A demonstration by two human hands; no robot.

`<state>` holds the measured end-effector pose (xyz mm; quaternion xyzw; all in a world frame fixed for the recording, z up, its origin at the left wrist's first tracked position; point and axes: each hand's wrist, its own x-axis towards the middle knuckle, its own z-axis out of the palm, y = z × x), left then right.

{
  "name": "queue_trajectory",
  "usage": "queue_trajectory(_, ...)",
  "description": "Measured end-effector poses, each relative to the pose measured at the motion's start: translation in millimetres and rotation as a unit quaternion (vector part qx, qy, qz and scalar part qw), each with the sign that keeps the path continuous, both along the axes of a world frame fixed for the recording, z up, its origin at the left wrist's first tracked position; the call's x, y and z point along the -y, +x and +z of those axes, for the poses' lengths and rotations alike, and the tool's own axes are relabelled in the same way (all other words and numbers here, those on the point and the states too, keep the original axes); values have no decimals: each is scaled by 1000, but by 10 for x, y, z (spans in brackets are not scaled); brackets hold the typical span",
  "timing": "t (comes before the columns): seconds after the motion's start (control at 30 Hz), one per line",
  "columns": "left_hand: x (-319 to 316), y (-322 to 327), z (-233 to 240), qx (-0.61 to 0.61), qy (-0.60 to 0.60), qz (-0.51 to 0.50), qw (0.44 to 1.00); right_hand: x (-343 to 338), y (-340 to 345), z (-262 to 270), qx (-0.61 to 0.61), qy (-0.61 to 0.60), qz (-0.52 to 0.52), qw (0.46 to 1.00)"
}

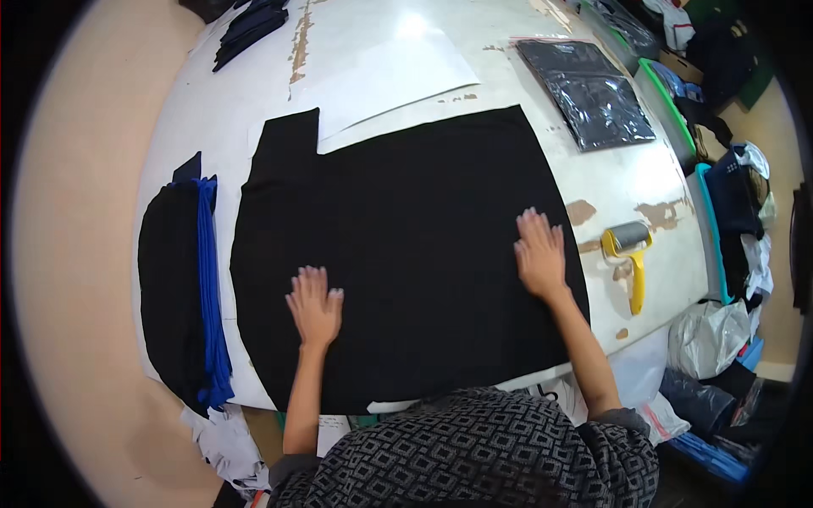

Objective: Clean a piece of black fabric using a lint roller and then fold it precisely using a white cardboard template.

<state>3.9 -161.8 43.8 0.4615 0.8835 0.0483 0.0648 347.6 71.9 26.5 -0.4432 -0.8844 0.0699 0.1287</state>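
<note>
A large piece of black fabric [406,235] lies spread flat across the white table [241,101] in front of me. A narrower tab of it juts out at the far left corner. On its left part my left hand [315,314] rests palm down with fingers apart. Near its right edge my right hand [541,257] also lies palm down, fingers pointing away from me. Neither hand grips anything. Just right of the cloth is a lint roller [629,238] with a yellow handle and a grey drum.
Folded black and blue fabric [171,292] lies along the left edge. Beyond the cloth is a white sheet [394,82]; a plastic-wrapped dark garment [584,92] lies far right. Dark folded cloths [251,32] sit at the back. Filled bins [714,235] and plastic bags [708,340] line the right side.
</note>
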Motion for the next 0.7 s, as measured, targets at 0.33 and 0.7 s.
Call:
queue_trajectory(0.33,46,1510,12,71,37,-253,964,1397,-323,125,-84,-136,298,941)
queue_trajectory(0.7,902,426,-202,-91,-28,188,977,795,851,92,-55,-43,-71,995)
